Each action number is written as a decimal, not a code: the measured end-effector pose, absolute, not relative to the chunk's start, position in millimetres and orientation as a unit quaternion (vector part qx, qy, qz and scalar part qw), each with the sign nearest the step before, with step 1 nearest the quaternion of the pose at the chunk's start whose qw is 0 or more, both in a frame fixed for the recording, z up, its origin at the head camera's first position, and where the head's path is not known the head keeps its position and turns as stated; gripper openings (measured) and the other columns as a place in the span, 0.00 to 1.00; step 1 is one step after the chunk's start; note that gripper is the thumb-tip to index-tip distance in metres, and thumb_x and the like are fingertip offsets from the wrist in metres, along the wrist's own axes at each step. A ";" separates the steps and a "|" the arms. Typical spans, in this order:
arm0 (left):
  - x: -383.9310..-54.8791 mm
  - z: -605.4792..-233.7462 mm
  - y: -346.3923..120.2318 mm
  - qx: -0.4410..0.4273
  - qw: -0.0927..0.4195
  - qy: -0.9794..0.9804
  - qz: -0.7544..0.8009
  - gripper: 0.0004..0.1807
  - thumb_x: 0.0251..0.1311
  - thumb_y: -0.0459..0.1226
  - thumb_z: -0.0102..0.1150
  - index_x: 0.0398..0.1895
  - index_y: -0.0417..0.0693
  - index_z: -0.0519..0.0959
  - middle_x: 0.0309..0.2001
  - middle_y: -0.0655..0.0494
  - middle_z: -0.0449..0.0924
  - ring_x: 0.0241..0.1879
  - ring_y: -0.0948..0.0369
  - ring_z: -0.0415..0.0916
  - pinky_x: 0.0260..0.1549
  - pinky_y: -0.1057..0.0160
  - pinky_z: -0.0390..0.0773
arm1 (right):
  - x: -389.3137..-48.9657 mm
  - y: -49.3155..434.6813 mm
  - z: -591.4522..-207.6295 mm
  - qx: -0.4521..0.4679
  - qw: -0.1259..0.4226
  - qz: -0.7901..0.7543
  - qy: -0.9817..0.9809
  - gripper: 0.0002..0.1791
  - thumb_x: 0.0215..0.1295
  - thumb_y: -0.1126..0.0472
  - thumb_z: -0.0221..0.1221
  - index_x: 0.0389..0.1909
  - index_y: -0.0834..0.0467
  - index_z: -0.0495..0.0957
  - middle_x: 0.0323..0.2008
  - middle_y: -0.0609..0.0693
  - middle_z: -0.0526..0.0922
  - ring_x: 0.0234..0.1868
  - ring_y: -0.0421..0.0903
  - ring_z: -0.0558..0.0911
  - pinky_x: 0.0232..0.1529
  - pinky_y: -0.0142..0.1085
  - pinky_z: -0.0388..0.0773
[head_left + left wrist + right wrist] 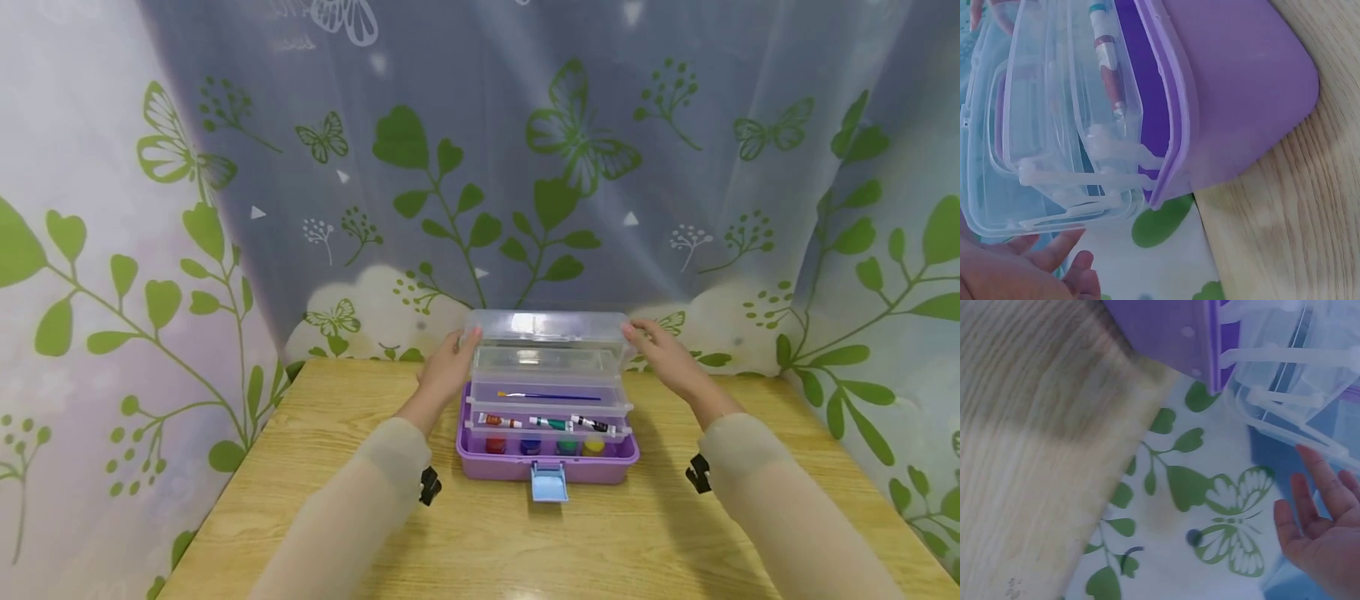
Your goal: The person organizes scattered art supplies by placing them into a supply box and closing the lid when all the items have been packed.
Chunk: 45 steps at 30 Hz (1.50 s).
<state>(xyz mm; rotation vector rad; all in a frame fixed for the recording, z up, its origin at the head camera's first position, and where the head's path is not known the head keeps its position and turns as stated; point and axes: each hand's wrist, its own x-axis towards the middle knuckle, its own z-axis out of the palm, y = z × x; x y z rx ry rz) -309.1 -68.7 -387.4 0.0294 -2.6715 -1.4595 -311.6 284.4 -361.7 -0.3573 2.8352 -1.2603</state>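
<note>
A purple storage box [480,468] stands unfastened on the table, its pale blue latch [550,483] hanging down in front. Its clear lid [570,325] is raised at the back above fanned-out clear trays [551,406]. My left hand [447,364] holds the lid's left edge, thumb in front and fingers [1054,250] behind it. At the opposite edge, my right hand [667,358] holds the lid, its lower fingers [1300,494] loosely spread. One tray carries a paintbrush [551,396]; another has several paint tubes [551,423]. Coloured paint pots [530,446] sit in the base.
The wooden table [487,542] reaches toward me in front of the box. Behind it and along both sides hangs a curtain [450,250] printed with leaves and butterflies.
</note>
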 end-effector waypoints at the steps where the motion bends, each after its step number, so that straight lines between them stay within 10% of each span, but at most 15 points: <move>1: -308.6 -386.5 -68.3 0.011 0.042 -0.874 -0.484 0.47 0.66 0.72 0.32 0.77 0.53 0.60 0.71 0.44 0.68 0.69 0.40 0.63 0.67 0.28 0.39 | -311.4 282.9 -360.0 -0.105 0.019 -0.395 0.913 0.48 0.74 0.30 0.40 0.78 0.62 0.47 0.72 0.72 0.57 0.69 0.71 0.62 0.64 0.69 0.60; 10: -300.5 -388.0 -82.0 -0.053 -0.017 -0.859 -0.509 0.51 0.62 0.72 0.45 0.81 0.55 0.52 0.76 0.43 0.57 0.69 0.41 0.64 0.67 0.36 0.60 | -303.6 278.8 -353.7 -0.103 0.054 -0.370 0.922 0.56 0.67 0.29 0.52 0.80 0.61 0.40 0.72 0.74 0.57 0.69 0.71 0.64 0.62 0.68 0.65; 45: -267.2 -447.3 -95.0 -0.128 0.022 -0.884 -0.450 0.55 0.57 0.53 0.71 0.81 0.70 0.45 0.77 0.49 0.56 0.73 0.38 0.51 0.64 0.25 0.51 | -263.1 268.8 -432.3 -0.146 -0.065 -0.355 0.921 0.48 0.58 0.43 0.71 0.76 0.51 0.59 0.72 0.68 0.60 0.67 0.73 0.65 0.55 0.72 0.68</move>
